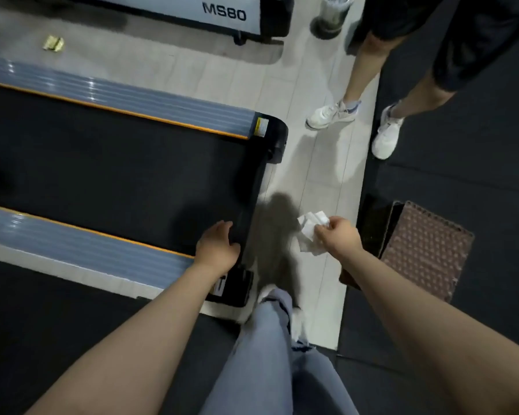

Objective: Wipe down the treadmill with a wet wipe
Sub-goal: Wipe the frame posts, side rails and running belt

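The treadmill (117, 163) lies across the left of the view, with a black belt between two grey side rails edged in orange. My left hand (218, 245) rests on the belt's rear end by the near rail, fingers spread, holding nothing. A crumpled white wet wipe (309, 232) hangs over the pale floor to the right of the treadmill's end. My right hand (337, 236) pinches it between fingers and thumb, clear of the machine.
A second treadmill marked MS80 (222, 13) stands at the top. Another person's legs and white shoes (331, 113) stand on the tiled floor at upper right. A brown studded mat (423, 253) lies at right. My own leg in jeans (270, 339) is below.
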Available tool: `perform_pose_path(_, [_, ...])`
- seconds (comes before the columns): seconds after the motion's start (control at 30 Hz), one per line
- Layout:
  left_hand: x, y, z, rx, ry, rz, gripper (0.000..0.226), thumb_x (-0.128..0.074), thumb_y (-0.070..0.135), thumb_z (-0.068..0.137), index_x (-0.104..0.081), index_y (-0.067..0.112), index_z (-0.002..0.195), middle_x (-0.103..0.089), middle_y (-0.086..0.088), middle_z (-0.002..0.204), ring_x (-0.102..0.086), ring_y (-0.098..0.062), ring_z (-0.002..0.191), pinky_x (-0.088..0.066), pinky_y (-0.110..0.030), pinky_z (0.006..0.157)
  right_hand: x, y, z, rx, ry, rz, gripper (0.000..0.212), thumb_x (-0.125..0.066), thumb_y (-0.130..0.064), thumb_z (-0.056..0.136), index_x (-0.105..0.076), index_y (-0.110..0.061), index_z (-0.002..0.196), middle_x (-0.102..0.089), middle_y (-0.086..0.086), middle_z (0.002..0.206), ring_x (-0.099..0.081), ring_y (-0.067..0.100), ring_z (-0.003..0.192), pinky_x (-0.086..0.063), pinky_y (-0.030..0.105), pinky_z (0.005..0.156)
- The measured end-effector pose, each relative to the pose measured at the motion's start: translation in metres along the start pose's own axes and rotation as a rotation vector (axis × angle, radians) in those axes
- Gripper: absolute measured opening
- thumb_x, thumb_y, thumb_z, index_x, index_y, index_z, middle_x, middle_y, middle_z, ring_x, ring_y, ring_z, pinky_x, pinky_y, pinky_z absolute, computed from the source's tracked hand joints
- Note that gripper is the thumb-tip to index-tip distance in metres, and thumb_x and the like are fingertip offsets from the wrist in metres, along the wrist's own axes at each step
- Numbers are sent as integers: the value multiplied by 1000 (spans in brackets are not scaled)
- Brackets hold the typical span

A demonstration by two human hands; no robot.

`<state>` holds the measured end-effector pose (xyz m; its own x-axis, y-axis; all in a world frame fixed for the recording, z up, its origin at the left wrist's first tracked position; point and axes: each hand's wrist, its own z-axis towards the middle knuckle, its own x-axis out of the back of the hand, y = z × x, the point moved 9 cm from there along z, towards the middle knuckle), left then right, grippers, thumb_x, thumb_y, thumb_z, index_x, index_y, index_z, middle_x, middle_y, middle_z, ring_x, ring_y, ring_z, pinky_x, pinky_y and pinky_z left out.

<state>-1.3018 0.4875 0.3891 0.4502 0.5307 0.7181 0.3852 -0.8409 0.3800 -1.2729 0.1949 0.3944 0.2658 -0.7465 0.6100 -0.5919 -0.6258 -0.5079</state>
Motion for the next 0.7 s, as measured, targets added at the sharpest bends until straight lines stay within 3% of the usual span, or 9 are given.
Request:
perform_pose_path(0.13, [14, 17, 39, 99, 12, -85, 59, -55, 25, 92, -38, 15, 148, -37, -6, 154, -34, -27, 141, -31, -40, 115, 21, -44, 50, 83, -45, -43, 17, -55, -24, 92, -61, -11, 99, -62, 3, 88, -58, 22, 81, -41, 25, 59])
perform_pose_path(0.23, [29, 40, 75, 132, -12, -137, 58, -52, 25, 95, -34, 19, 150, -31, -3, 157, -29, -27, 142, -30, -46, 115, 42, -78, 92, 96, -74, -59, 18, -56, -28, 90, -62, -11, 85, -60, -1, 74, -57, 19, 73, -38, 24, 56])
perform_pose_path(0.43, [79, 90, 157, 177, 16, -185, 58, -52, 23, 94, -35, 19, 149, -32, -4, 157, -30, -26, 142, -29, -45, 115, 88, -157, 185, 123, -85, -128, 21, -59, -21, 86, -58, -19, 65, -57, -2, 63, -54, 15, 63, -34, 25, 50])
perform_pose_path(0.57, [120, 120, 207, 243, 60, -211, 56, -54, 21, 94, -39, 17, 148, -37, -5, 154, -36, -27, 139, -31, -43, 113, 112, -217, 245, 194, -127, -156, 23, -58, -20, 89, -52, -13, 67, -52, 3, 63, -50, 20, 63, -34, 27, 51])
perform_pose_path(0.7, [152, 152, 260, 289, 101, -255, 55, -55, 21, 93, -41, 16, 146, -39, -5, 152, -37, -28, 138, -32, -42, 113, 137, -273, 307, 259, -166, -200, 30, -57, -22, 91, -44, -20, 64, -49, -1, 62, -49, 19, 64, -32, 27, 51])
